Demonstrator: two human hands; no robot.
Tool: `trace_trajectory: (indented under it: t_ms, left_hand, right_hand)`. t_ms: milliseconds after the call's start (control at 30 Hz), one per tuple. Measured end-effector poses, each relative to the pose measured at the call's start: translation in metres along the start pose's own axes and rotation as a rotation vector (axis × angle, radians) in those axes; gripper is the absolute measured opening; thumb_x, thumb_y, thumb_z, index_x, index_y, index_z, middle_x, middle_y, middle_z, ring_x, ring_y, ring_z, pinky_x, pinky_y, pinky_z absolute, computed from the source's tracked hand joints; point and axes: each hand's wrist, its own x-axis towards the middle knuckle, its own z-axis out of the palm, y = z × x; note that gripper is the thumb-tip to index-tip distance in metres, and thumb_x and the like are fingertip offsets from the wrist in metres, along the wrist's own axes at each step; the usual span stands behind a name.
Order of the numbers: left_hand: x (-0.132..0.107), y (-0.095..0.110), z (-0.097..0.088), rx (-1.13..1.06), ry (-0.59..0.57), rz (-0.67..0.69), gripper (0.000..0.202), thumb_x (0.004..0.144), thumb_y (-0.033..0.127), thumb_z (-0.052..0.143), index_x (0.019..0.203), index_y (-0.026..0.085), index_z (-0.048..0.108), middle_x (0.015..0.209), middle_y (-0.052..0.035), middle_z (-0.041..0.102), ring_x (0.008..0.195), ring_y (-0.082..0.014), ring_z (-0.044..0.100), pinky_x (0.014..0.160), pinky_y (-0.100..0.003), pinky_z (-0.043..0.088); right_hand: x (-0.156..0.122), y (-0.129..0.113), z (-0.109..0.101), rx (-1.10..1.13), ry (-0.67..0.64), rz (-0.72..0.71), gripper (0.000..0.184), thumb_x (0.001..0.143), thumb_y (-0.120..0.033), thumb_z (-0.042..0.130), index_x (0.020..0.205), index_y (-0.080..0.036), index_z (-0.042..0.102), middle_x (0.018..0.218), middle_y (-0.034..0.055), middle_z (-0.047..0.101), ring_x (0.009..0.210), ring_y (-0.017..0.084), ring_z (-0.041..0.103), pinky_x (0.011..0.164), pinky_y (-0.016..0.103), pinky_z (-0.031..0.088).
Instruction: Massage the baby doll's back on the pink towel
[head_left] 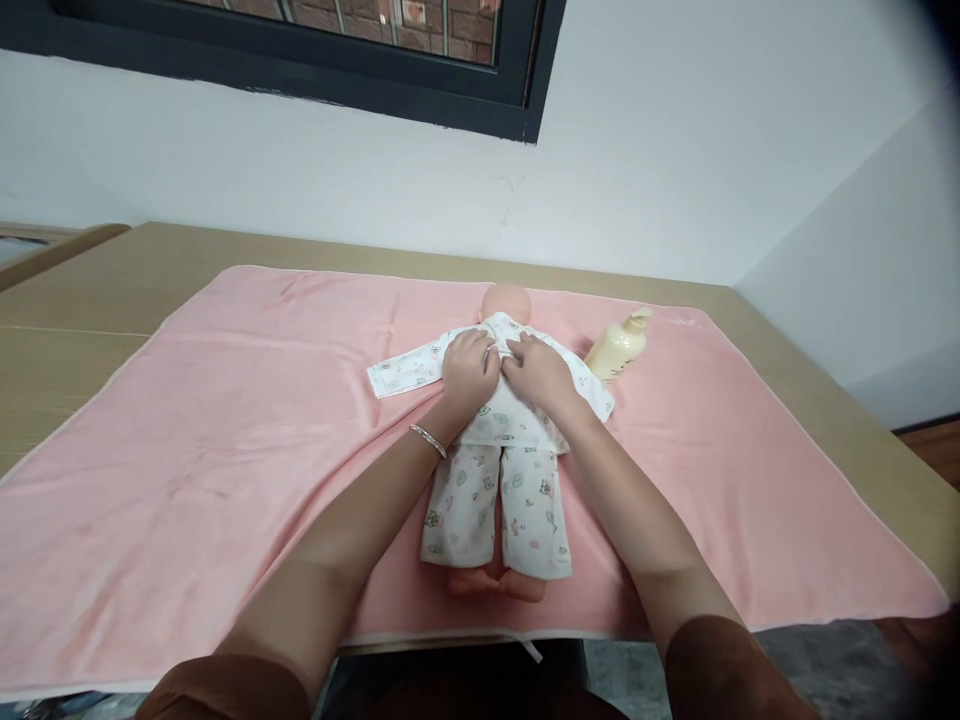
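A baby doll [507, 302] lies on its back, its bald head away from me and its bare feet towards me. It wears a white long-sleeved baby shirt [508, 425] with small green and pink prints, and matching trousers [463, 510]. My left hand [470, 370] and my right hand [540, 374] meet over the upper chest, just below the neck. The fingers of both are bent and pinched at the shirt's front. A thin white strip, perhaps a tie, shows between them. Exactly what the fingertips hold is partly hidden.
Under the doll spreads a pink blanket [300, 400] over a wooden table [82, 330]. A cream pump bottle [619, 348] leans or lies right of the doll, by the sleeve. Behind the table rise a white wall [637, 180] and a dark window frame [300, 85].
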Motion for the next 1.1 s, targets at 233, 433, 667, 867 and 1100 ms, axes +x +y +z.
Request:
trace_trajectory:
  t_ms: [233, 433, 667, 867, 1100]
  left_hand:
    - [0.004, -0.003, 0.008, -0.007, -0.073, -0.075, 0.037, 0.094, 0.033, 0.044, 0.12, 0.018, 0.066, 0.14, -0.0105, 0.061, 0.135, -0.0273, 0.051, 0.119, -0.049, 0.036]
    - [0.001, 0.0, -0.001, -0.007, 0.0, 0.004, 0.03, 0.092, 0.027, 0.046, 0.098, 0.018, 0.073, 0.115, -0.01, 0.073, 0.115, -0.0242, 0.063, 0.107, -0.043, 0.045]
    - [0.002, 0.001, 0.0, 0.021, -0.008, -0.053, 0.032, 0.094, 0.027, 0.043, 0.103, 0.019, 0.072, 0.118, -0.0091, 0.072, 0.116, -0.0251, 0.062, 0.108, -0.044, 0.044]
    - [0.005, 0.0, 0.005, 0.026, -0.07, -0.032, 0.039, 0.096, 0.03, 0.038, 0.121, 0.018, 0.065, 0.132, -0.0102, 0.066, 0.13, -0.0265, 0.054, 0.119, -0.052, 0.032]
    - [0.0, 0.001, -0.001, 0.077, 0.066, 0.124, 0.031, 0.093, 0.025, 0.043, 0.098, 0.019, 0.073, 0.103, -0.0089, 0.075, 0.108, -0.0256, 0.063, 0.104, -0.046, 0.043]
  right_hand:
    - [0.014, 0.019, 0.015, -0.026, 0.062, 0.054, 0.06, 0.098, -0.037, 0.04, 0.152, -0.01, 0.04, 0.158, 0.0161, 0.036, 0.148, 0.035, 0.029, 0.122, 0.048, 0.023]
    - [-0.007, -0.011, 0.015, -0.203, 0.053, 0.027, 0.056, 0.098, -0.027, 0.037, 0.147, 0.001, 0.043, 0.151, 0.0236, 0.044, 0.142, 0.037, 0.039, 0.117, 0.05, 0.03]
    - [-0.001, -0.003, 0.014, -0.125, 0.05, 0.061, 0.056, 0.101, -0.036, 0.036, 0.147, -0.005, 0.046, 0.154, 0.0182, 0.042, 0.144, 0.034, 0.036, 0.118, 0.048, 0.029]
    - [0.011, 0.014, 0.02, -0.072, 0.076, 0.048, 0.062, 0.101, -0.04, 0.036, 0.153, -0.006, 0.036, 0.16, 0.018, 0.032, 0.149, 0.036, 0.026, 0.121, 0.051, 0.022]
    - [-0.001, -0.005, 0.013, -0.214, 0.068, 0.014, 0.054, 0.101, -0.03, 0.035, 0.145, -0.001, 0.046, 0.15, 0.0212, 0.046, 0.141, 0.035, 0.041, 0.117, 0.048, 0.029]
